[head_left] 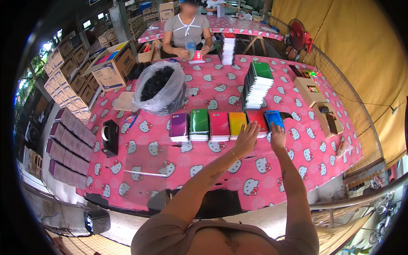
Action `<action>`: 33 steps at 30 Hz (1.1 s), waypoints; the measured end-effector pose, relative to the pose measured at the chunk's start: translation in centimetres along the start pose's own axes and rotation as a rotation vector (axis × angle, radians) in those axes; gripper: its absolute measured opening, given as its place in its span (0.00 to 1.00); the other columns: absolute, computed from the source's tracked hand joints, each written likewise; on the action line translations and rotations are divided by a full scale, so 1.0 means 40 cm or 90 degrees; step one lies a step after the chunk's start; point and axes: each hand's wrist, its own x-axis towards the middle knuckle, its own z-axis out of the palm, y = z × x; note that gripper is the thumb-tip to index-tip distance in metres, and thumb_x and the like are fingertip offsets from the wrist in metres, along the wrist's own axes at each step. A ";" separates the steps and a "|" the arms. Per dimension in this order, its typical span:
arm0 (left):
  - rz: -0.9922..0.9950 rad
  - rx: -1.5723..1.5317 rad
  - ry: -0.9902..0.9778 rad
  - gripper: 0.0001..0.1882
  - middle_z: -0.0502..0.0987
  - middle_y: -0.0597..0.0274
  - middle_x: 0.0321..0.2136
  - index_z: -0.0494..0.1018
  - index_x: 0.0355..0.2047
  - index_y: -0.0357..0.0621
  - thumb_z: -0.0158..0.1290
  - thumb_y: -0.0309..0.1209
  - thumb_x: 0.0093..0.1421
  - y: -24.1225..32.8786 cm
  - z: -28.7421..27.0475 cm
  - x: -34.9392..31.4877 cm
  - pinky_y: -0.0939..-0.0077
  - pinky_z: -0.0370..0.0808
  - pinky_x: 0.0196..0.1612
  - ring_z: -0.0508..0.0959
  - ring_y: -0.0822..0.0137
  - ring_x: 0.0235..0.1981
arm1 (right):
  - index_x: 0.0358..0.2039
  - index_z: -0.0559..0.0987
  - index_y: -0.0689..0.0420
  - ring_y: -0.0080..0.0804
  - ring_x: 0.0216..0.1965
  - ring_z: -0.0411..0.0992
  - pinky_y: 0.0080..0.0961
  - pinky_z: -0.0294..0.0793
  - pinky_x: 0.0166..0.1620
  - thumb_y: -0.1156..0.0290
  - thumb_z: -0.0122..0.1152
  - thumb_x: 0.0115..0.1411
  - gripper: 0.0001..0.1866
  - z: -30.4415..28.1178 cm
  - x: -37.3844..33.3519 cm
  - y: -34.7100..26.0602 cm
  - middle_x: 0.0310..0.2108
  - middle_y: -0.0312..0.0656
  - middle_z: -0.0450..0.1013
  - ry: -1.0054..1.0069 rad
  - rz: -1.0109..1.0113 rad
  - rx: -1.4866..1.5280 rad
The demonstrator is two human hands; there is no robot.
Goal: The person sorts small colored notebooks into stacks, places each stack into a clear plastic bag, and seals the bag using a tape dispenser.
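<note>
A row of small spiral notebook stacks lies across the table: purple [179, 123], green [199, 121], pink-red [219, 123], yellow [236, 121], red [255, 115] and blue [273, 115]. My left hand [247, 138] rests with its fingers stretched over the red stack, thumb by the yellow one. At the right end, my right hand [277, 135] grips the near part of the blue notebook, fingers over its cover. Its underside is hidden. Behind the row rises a tall stack of notebooks with a green cover [261, 70].
A clear plastic bag of black coils [157, 87] sits left of centre, near a black tape dispenser [110, 138]. Opposite, a person [187, 32] handles a red notebook beside another tall stack [228, 49]. Cardboard boxes [111, 70] stand left; open cartons [327, 119] lie right.
</note>
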 end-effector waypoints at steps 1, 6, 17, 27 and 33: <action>0.005 0.054 -0.028 0.25 0.70 0.44 0.56 0.68 0.56 0.35 0.52 0.31 0.59 -0.025 0.035 0.008 0.45 0.61 0.64 0.69 0.48 0.60 | 0.58 0.72 0.56 0.49 0.45 0.73 0.45 0.74 0.48 0.77 0.55 0.56 0.27 -0.006 0.009 -0.001 0.46 0.46 0.72 0.144 -0.096 0.013; 0.007 -0.103 -0.122 0.13 0.77 0.51 0.37 0.76 0.41 0.37 0.52 0.28 0.55 -0.004 0.030 0.061 0.54 0.67 0.59 0.75 0.53 0.46 | 0.42 0.78 0.61 0.48 0.38 0.75 0.40 0.76 0.40 0.83 0.56 0.52 0.15 -0.102 -0.109 0.105 0.38 0.50 0.73 0.221 0.100 0.353; 0.036 0.083 -0.080 0.28 0.73 0.47 0.54 0.68 0.57 0.36 0.56 0.28 0.55 0.020 0.081 0.031 0.49 0.63 0.63 0.71 0.49 0.57 | 0.35 0.78 0.56 0.30 0.44 0.71 0.25 0.71 0.49 0.95 0.51 0.54 0.18 -0.085 -0.334 0.017 0.43 0.39 0.70 0.203 0.200 0.833; 0.066 -0.152 -0.065 0.20 0.78 0.53 0.49 0.76 0.49 0.40 0.56 0.23 0.53 0.131 -0.239 -0.372 0.60 0.73 0.58 0.76 0.54 0.54 | 0.38 0.83 0.50 0.51 0.46 0.73 0.42 0.73 0.49 0.87 0.54 0.53 0.19 0.005 -0.408 -0.132 0.42 0.47 0.76 -0.007 -0.078 0.665; -0.062 -0.165 -0.153 0.21 0.75 0.51 0.54 0.74 0.53 0.39 0.57 0.30 0.59 0.101 -0.266 -0.422 0.57 0.69 0.61 0.74 0.53 0.57 | 0.56 0.75 0.47 0.48 0.59 0.65 0.48 0.65 0.58 0.78 0.57 0.52 0.28 -0.033 -0.285 -0.263 0.63 0.49 0.61 0.067 -0.032 0.382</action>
